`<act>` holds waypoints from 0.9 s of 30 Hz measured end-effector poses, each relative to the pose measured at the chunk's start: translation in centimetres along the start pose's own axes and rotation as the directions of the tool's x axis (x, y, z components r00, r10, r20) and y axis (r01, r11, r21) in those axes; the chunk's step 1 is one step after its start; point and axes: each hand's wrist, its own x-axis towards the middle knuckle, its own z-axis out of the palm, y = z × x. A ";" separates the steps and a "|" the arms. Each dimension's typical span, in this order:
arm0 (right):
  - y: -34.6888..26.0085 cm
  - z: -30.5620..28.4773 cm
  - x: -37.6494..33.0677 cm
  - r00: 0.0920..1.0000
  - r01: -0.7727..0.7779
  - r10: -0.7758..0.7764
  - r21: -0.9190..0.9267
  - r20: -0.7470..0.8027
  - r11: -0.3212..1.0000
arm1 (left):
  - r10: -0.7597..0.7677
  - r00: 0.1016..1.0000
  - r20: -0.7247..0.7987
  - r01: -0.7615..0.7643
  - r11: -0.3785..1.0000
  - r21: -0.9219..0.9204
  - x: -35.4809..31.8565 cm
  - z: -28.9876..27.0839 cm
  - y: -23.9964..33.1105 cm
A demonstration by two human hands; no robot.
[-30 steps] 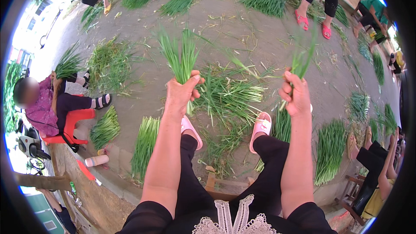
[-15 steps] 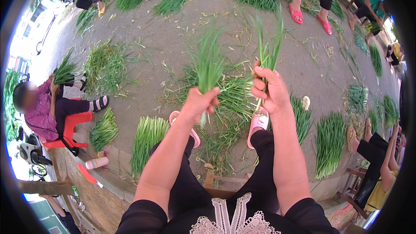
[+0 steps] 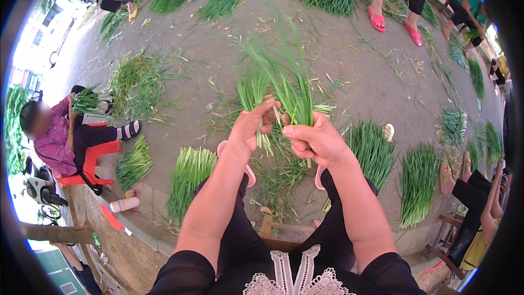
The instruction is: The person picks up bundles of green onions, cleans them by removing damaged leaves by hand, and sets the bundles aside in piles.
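Head view: bare left hand (image 3: 252,125) is clasping slim bunch of thin green leaves with pale stems (image 3: 252,92); bare right hand (image 3: 317,139) is pinching loosely fanning green-leaf bunch (image 3: 298,98) just beside it. Both are hovering over tangled green-stalk heap (image 3: 281,179) on rough grey ground (image 3: 180,30).

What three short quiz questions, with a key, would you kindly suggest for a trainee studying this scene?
1. Multiple choice: what does the left hand hold?
A) a bottle
B) green stalks
C) a slipper

2. True or false: the co-worker in the purple top sits on a red stool.

3. Fill in: the leafy ends of the bundle in the right hand point toward the picture's ____ edge.

Key: 1. B; 2. true; 3. upper
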 end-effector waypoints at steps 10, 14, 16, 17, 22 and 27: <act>0.5 -1.3 1.2 0.970 0.147 -0.148 -0.021 -0.191 0.989 | 0.245 0.954 -0.174 -0.225 0.966 0.125 -0.9 -1.4 2.3; 0.6 -1.1 1.7 0.940 0.219 -0.210 0.005 -0.267 0.976 | 0.270 0.927 -0.261 -0.268 0.962 0.047 -0.5 -2.2 2.7; 0.2 -1.0 1.6 0.929 0.239 -0.224 0.014 -0.294 0.971 | 0.300 0.903 -0.308 -0.309 0.951 0.022 -0.2 -3.0 2.9; 0.0 -1.3 1.4 0.934 0.223 -0.213 0.003 -0.288 0.975 | 0.319 0.886 -0.337 -0.330 0.944 0.025 -0.1 -3.4 3.3; -1.3 -3.3 0.6 0.918 -0.057 -0.227 -0.675 -0.325 0.735 | 0.417 0.849 -0.324 -0.383 0.909 0.166 -1.0 -4.5 5.0; -1.6 -3.9 0.7 0.878 -0.100 -0.365 -0.865 -0.309 0.491 | 0.448 0.877 -0.175 -0.375 0.864 0.336 -1.9 -2.4 4.7</act>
